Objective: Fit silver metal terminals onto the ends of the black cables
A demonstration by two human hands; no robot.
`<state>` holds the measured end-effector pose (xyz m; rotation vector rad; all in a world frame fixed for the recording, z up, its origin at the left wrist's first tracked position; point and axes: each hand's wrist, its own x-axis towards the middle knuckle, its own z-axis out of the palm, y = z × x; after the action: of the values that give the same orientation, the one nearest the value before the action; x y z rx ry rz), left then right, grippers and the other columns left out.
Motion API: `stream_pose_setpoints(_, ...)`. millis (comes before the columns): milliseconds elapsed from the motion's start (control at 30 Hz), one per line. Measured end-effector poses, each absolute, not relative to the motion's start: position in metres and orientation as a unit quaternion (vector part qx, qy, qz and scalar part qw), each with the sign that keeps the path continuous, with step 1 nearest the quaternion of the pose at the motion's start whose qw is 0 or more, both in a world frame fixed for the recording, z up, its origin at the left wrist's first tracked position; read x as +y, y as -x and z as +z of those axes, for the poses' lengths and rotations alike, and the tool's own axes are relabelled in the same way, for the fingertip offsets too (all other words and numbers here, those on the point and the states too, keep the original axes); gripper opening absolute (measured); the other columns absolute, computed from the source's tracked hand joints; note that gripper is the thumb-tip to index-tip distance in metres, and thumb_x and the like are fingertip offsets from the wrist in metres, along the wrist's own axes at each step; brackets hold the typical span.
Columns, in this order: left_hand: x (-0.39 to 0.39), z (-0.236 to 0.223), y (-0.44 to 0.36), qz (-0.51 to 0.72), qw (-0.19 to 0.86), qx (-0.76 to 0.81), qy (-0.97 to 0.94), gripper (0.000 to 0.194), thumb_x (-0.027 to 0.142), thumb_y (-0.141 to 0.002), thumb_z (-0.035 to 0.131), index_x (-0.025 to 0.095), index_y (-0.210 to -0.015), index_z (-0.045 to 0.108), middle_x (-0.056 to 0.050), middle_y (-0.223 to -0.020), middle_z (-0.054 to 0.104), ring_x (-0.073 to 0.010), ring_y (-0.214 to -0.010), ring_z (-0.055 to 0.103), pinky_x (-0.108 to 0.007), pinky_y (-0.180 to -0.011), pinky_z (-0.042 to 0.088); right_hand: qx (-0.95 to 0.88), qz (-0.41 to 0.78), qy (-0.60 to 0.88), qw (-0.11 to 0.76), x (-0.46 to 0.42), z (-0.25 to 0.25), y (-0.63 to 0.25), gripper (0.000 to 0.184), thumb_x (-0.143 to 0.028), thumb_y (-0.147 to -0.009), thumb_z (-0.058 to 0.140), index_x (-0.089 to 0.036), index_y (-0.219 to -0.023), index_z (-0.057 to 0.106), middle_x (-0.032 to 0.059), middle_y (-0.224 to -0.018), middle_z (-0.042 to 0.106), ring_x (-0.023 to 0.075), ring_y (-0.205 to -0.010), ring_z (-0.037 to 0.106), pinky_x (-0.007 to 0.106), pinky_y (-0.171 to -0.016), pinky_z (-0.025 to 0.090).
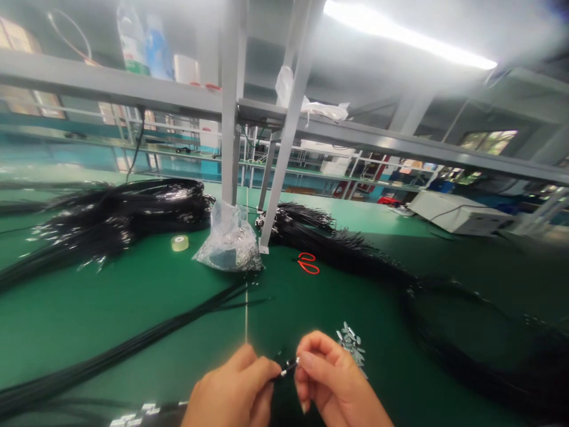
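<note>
Black cable (290,366), slanted — pointing up-right, left hand (240,382) to right hand (332,375)

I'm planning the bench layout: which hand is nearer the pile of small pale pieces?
Right. The right hand is close beside the pile of small pale pieces; the left hand is farther away, on the right hand's other side.

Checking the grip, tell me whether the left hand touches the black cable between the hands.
Touching: in the head view, the left hand pinches the black cable.
</note>
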<state>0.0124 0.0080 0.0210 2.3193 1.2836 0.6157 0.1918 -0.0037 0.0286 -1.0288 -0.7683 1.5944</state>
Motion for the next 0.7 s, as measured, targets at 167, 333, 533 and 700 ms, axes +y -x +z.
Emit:
stream_pose_setpoints(167,0.010,0.022,-0.012,0.213,0.224,0.448,-0.839,0.036,0.014,-0.082,0.039,0.028,-0.099,0.067,-0.003,-0.087,0.063,-0.0135,-0.067,0.065,-0.019,-0.061,0.049,-0.409,0.585,0.508,0.482,-0.002,0.026,-0.190,0.028,-0.035,-0.066,0.077,-0.015,-0.070,0.058,-0.0030,-0.054,0.060,0.0094,-0.046,0.055,0.021,-0.045,0.045)
stream_pose_setpoints(333,0.012,0.023,-0.009,0.246,0.283,0.451,-0.810,0.040,0.007,-0.074,0.043,0.022,-0.105,0.061,-0.003,-0.088,0.064,-0.0139,-0.072,0.064,-0.020,-0.065,0.048,-0.444,0.567,0.530,0.449,0.001,0.024,-0.182,0.027,-0.035,-0.066,0.075,-0.015,-0.070,0.057,-0.0037,-0.054,0.059,0.0090,-0.045,0.056,0.020,-0.044,0.046)
stream_pose_setpoints(533,0.013,0.022,-0.005,0.291,0.354,0.467,-0.756,0.045,0.006,-0.073,0.044,0.020,-0.115,0.053,-0.001,-0.087,0.066,-0.0139,-0.077,0.062,-0.022,-0.071,0.047,-0.378,0.655,0.465,0.460,0.005,0.022,-0.174,0.032,-0.037,-0.063,0.077,-0.016,-0.071,0.053,-0.0034,-0.053,0.061,0.0080,-0.042,0.054,0.019,-0.041,0.043)
stream_pose_setpoints(700,0.017,0.023,-0.004,0.282,0.402,0.443,-0.750,0.037,0.007,-0.075,0.045,0.018,-0.109,0.053,0.000,-0.080,0.064,-0.0136,-0.073,0.060,-0.022,-0.067,0.045,-0.393,0.660,0.467,0.439,0.004,0.013,-0.163,0.036,-0.039,-0.060,0.079,-0.016,-0.069,0.053,-0.0034,-0.049,0.059,0.0076,-0.040,0.051,0.019,-0.040,0.041)
